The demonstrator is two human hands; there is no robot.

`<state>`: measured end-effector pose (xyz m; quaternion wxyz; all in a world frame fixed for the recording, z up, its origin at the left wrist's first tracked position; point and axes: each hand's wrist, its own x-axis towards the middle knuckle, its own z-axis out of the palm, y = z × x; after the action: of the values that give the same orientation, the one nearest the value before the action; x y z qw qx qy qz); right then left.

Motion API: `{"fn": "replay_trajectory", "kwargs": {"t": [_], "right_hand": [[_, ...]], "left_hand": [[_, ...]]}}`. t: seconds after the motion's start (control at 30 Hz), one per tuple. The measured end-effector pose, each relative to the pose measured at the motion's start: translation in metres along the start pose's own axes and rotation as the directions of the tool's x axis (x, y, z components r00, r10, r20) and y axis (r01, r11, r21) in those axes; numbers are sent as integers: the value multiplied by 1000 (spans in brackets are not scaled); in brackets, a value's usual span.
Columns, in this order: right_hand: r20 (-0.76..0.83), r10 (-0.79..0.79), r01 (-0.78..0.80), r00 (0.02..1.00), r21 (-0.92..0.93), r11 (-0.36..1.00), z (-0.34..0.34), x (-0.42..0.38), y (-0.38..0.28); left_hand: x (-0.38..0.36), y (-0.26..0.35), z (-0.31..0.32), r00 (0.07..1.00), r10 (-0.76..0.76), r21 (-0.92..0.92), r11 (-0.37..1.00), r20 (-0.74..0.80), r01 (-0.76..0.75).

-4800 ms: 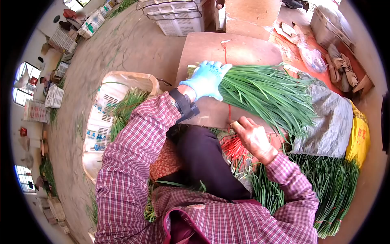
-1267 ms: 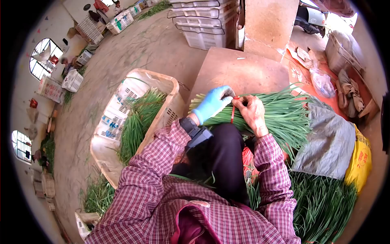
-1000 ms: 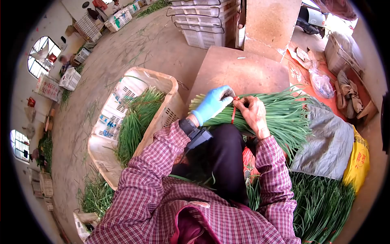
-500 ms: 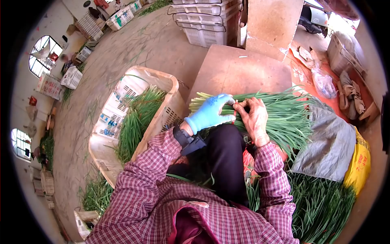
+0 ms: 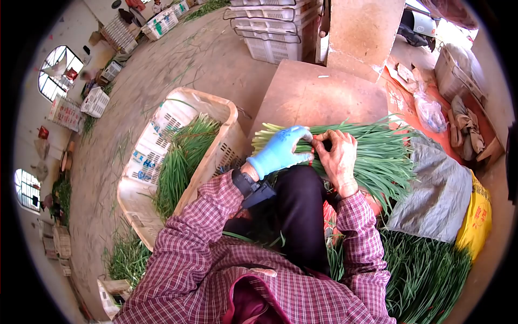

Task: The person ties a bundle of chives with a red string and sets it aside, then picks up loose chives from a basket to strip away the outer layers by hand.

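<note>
A thick bundle of long green chives [image 5: 372, 154] lies across my lap and over the near edge of a brown board [image 5: 324, 97], pale stem ends to the left. My left hand [image 5: 280, 151], in a blue glove, grips the bundle near those ends. My bare right hand [image 5: 337, 156] presses on the bundle right beside it, fingers curled at a thin red tie that is mostly hidden under the fingers.
A cream plastic crate [image 5: 151, 156] with chives in it stands at my left. More chives [image 5: 431, 270] are piled at lower right beside a grey sack [image 5: 442, 189] and a yellow bag [image 5: 477, 216]. Stacked white crates [image 5: 275, 27] and a cardboard box [image 5: 364, 27] stand beyond the board.
The red tie hung loose from my right fingers a second ago; now both hands are pressed closer on the bundle and the tie is almost out of sight. The bundle stays in place.
</note>
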<state>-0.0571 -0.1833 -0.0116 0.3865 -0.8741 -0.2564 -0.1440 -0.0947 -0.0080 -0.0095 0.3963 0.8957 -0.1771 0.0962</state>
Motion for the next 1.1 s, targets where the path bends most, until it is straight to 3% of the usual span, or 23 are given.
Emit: {"fn": "replay_trajectory", "kwargs": {"t": [0.1, 0.17, 0.23, 0.3, 0.37, 0.4, 0.43, 0.5, 0.53, 0.57, 0.63, 0.7, 0.77, 0.8, 0.83, 0.87, 0.9, 1.0, 1.1], "right_hand": [[15, -5, 4, 1000, 26, 1000, -1, 1, -4], [-69, -82, 89, 994, 106, 990, 0, -2, -7], [-15, -34, 37, 999, 230, 973, -6, -4, -8], [-66, -12, 30, 998, 271, 962, -4, -4, -8], [-44, 22, -5, 999, 351, 936, -4, 5, -6], [-95, 17, 21, 995, 389, 921, -5, 11, -8], [-126, -16, 70, 992, 435, 898, -8, 20, -9], [-140, 31, 59, 990, 589, 806, -14, 37, -17], [-180, -39, 132, 983, 542, 830, -19, 50, -26], [-137, -20, 94, 990, 557, 825, -26, 56, -36], [-216, -148, 243, 965, 529, 813, -30, 70, -50], [-136, -22, 117, 990, 744, 658, -28, 80, -55], [-129, -20, 114, 991, 785, 609, -14, 89, -45], [-71, -8, 62, 997, 797, 600, -3, 90, -37], [-11, 7, 4, 1000, 807, 591, 12, 90, -25], [-3, -4, 5, 1000, 784, 621, 31, 92, -7], [2, -7, 3, 1000, 788, 616, 46, 92, 7], [50, 77, -81, 996, 874, 480, 62, 100, 24], [114, 81, -136, 990, 918, 372, 66, 110, 33]], "left_hand": [[1, -2, 1, 1000, 25, 54, 998, -9, -25], [0, -4, 2, 999, -32, 41, 999, 6, 31], [1, 5, -4, 1000, -15, 69, 997, -5, 15], [4, 10, -8, 1000, -1, 101, 995, -16, 3], [6, 11, -10, 997, 78, 445, 893, -15, -63], [10, 7, -16, 996, 27, 456, 888, 80, -61], [17, 6, -21, 997, 27, 457, 887, 74, -58], [32, 3, -36, 938, -170, 317, 946, 302, 70], [43, 6, -48, 926, -154, 222, 972, 346, 79], [51, 12, -59, 894, -203, 168, 975, 400, 146], [66, 18, -78, 842, -177, 62, 984, 510, 170], [72, 27, -92, 746, -279, 42, 946, 604, 320], [70, 16, -92, 675, -326, 30, 911, 661, 411], [66, 12, -91, 679, -333, 30, 908, 654, 417], [59, 9, -87, 814, -312, 284, 940, 490, 189], [52, 7, -83, 917, -214, 550, 835, 336, -7], [45, 4, -78, 917, -221, 554, 832, 333, 0], [22, 10, -56, 1000, 29, 587, 810, 0, -24], [16, 20, -29, 967, 125, 507, 862, -223, 6]]}}
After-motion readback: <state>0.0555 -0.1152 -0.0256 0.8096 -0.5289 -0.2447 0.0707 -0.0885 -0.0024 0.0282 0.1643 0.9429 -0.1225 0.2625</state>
